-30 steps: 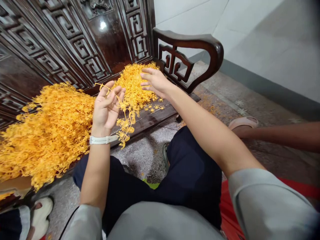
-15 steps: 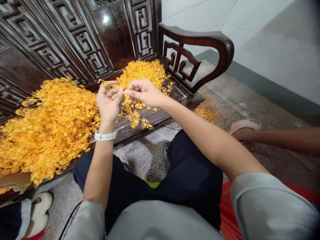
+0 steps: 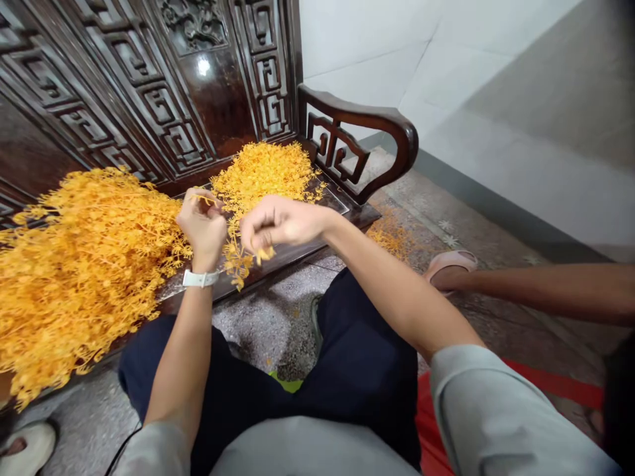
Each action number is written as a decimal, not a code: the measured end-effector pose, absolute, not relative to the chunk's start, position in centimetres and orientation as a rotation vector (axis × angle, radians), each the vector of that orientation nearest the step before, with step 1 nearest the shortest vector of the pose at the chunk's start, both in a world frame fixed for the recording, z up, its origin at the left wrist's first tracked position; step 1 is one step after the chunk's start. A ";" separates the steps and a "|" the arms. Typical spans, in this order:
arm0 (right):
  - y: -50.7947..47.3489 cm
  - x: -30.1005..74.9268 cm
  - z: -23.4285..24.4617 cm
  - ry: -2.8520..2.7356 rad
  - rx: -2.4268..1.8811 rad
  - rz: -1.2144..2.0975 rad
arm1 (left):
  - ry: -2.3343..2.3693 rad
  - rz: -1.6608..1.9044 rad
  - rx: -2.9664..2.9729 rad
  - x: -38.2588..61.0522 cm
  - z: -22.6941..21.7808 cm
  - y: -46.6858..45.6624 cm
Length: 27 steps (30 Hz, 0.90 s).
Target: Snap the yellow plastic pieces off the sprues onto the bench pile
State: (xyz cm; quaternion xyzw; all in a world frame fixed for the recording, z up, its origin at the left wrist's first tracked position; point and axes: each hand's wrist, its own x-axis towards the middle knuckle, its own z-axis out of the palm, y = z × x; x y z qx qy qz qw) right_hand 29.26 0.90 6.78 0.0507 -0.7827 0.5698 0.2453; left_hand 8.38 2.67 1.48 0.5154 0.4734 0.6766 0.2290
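Head view, left hand [image 3: 202,223] upright, right hand [image 3: 286,221] curled.

Bright light is washing the wall [image 3: 367,39], while a broad diagonal shadow is dimming its right side. A white glare spot is shining on the bench back [image 3: 218,99], above the seat's [image 3: 302,250] rear edge. Shadow is darkening the floor [image 3: 248,324] below the front edge. The right hand [image 3: 288,221] is blurring; the right sleeve [image 3: 486,403] is stretching with lens distortion.
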 end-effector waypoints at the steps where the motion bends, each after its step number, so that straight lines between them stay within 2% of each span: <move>1: 0.3 29.5 7.3 -2.160 0.214 1.671 | 1.350 1.866 1.333 7.9 1.2 2.9; 4: 0.3 30.0 7.7 -2.007 0.108 1.781 | 1.318 1.775 1.107 7.2 1.0 3.2; 9: 5.0 30.9 4.6 -1.135 -0.679 1.595 | 1.151 1.678 1.073 8.0 1.8 2.6; 12: 5.9 30.9 3.0 -1.166 -1.039 1.521 | 1.090 1.676 1.005 8.4 2.4 2.3; 14: 5.1 30.1 2.6 -1.410 -1.035 1.480 | 1.035 1.702 0.941 8.6 3.0 2.1; 17: 3.3 28.3 2.4 -1.807 -0.674 1.397 | 0.932 1.676 0.823 9.0 4.4 1.4; 20: 2.4 26.6 2.0 -1.911 -0.401 1.373 | 0.780 1.547 0.717 9.5 5.9 0.5; 23: 2.2 25.9 1.6 -1.851 -0.442 1.355 | 0.689 1.513 0.678 9.8 6.4 -0.1; 27: 1.0 25.7 2.4 -1.901 -0.494 1.056 | 0.694 1.522 0.759 9.5 5.7 0.1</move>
